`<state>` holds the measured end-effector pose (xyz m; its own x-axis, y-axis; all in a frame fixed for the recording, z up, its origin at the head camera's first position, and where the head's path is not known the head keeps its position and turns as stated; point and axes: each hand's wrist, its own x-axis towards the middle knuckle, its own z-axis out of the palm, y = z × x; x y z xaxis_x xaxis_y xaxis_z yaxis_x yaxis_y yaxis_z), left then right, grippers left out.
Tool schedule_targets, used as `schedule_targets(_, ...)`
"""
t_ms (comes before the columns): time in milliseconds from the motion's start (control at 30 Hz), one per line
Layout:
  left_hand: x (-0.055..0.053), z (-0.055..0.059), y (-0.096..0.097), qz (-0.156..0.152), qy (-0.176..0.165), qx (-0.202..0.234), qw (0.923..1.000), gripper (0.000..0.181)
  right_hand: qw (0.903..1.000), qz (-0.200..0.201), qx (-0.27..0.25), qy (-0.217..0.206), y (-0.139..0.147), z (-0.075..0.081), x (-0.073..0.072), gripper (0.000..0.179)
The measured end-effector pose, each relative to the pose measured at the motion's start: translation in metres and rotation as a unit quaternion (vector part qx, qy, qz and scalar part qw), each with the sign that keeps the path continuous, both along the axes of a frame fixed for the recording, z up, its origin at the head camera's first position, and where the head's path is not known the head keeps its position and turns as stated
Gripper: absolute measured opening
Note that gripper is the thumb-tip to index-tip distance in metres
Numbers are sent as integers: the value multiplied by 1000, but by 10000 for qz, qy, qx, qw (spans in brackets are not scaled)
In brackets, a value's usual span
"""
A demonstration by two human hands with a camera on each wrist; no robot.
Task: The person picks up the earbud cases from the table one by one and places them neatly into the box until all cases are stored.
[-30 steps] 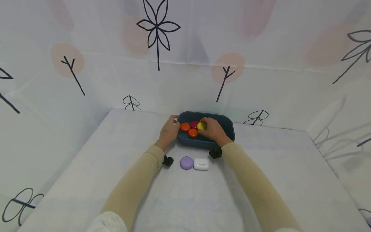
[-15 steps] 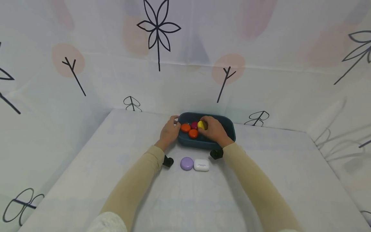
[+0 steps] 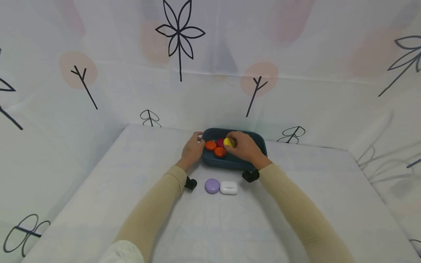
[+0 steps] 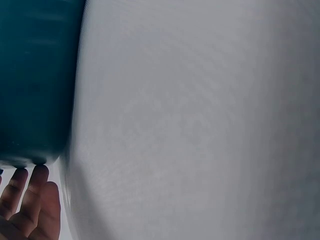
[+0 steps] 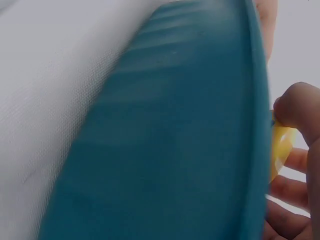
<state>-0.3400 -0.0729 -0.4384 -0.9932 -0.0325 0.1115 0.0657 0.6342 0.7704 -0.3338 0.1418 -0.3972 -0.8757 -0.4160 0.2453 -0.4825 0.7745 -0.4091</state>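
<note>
A dark teal rectangular tub [image 3: 227, 162] stands at the back of the table. Inside, towards its left end, lie two glossy orange discs [image 3: 211, 145] and a magenta disc [image 3: 220, 142]. My right hand [image 3: 245, 146] reaches over the tub and pinches a rounded, glossy yellow disc [image 3: 227, 142] between thumb and fingers; in the right wrist view the yellow disc [image 5: 281, 150] shows past the rim. My left hand [image 3: 192, 148] holds the tub's left end, thumb at the rim. Its fingertips [image 4: 40, 172] touch the outer wall in the left wrist view.
In front of the tub, a round purple case [image 3: 212, 186] and a white rounded case [image 3: 228, 187] lie side by side on the white tablecloth [image 3: 210, 226]. A patterned cloth backdrop [image 3: 210, 95] rises close behind the tub. Black wrist cameras [image 3: 251, 176] hang under both wrists.
The yellow disc turns slightly in my right hand, while the right wrist and forearm shift a little to the right. My left hand and the tub stay in place.
</note>
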Motion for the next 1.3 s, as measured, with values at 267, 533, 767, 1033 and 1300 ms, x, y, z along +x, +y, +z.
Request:
schedule_targets(267, 0, 0, -1, 19, 2, -79, 10000, 41, 9999, 76, 66, 33, 5, 7, 7, 38)
schedule_targets(533, -1, -2, -2, 4, 26, -100, 9999, 42, 9998, 125, -65, 140, 9, 15, 16, 37)
schedule_targets(767, -1, -4, 0, 23, 107, -87, 9999, 40, 9995, 173, 27, 244, 13, 21, 30, 41)
schedule_targets(1033, -1, -3, -1, 5, 116, -96, 9999, 41, 9996, 159, 122, 190, 20, 24, 44, 40)
schedule_targets(1300, -1, -3, -1, 34, 69, -71, 9999, 40, 9983, 458, 60, 360, 27, 26, 60, 40)
